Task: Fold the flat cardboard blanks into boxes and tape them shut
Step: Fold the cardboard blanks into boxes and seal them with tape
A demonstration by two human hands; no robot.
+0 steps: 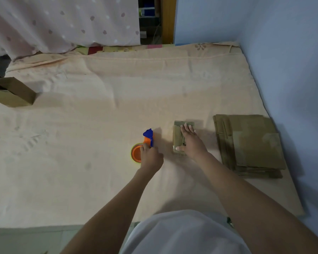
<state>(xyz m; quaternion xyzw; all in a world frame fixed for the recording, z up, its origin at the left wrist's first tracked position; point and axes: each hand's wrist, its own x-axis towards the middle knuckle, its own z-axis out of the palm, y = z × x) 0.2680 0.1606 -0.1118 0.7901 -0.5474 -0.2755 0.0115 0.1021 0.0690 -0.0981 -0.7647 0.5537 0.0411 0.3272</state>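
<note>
Directly beneath the right hand lies the box.

The small brown box and the flat stack at its three o'clock are matt cardboard. The orange-and-blue tape dispenser looks like smooth plastic. The peach sheet is soft, wrinkled cloth.

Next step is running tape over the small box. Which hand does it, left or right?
Left. The left hand already grips the tape dispenser just beside the small box, while the right hand lies flat on the box, holding it down.
</note>
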